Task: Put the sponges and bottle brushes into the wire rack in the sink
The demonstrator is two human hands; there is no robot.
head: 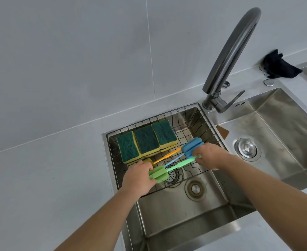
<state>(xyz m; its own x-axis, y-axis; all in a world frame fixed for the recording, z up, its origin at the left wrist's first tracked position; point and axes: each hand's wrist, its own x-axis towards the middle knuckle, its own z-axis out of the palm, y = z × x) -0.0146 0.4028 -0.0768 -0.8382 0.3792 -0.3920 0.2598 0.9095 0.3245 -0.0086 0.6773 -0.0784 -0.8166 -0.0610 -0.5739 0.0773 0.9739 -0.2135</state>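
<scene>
Gripping green brush (169,169): both hands, left (138,178), right (209,156) | sponges (147,141) beside | faucet (228,57) overhead

Sponges (146,140) and brushes (176,161) lie in rack (199,113).

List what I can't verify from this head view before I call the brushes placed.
- Orange brush: its head is hidden behind the left hand.
- Green brush: handle tip is covered by the right hand.
- Sponges: how many lie stacked underneath is hidden by the top ones.
- Whether the brushes rest on the wire rack cannot be told.
</scene>
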